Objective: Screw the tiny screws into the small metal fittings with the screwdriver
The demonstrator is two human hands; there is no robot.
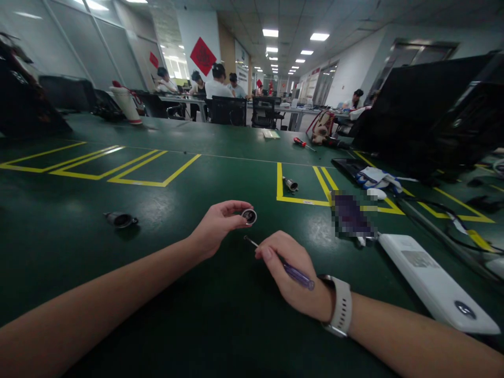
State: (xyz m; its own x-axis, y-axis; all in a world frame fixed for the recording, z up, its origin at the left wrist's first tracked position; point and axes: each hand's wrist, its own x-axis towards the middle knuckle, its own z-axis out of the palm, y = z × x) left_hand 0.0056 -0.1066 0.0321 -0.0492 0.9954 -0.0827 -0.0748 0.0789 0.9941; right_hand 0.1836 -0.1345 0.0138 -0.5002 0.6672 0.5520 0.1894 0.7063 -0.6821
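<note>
Between the thumb and fingers of my left hand is a small round metal part, its hollow face turned toward me. My right hand is closed around a screwdriver with a clear purple handle. The screwdriver's thin shaft points up and left, its tip just below the round part and apart from it. On the green table to the left lies a dark metal housing. A smaller metal piece rests inside a yellow-taped box beyond my hands.
A white power bank and a blurred purple object lie at the right, near cables and gloves. A red screwdriver and a cup stand farther back. People sit at distant desks.
</note>
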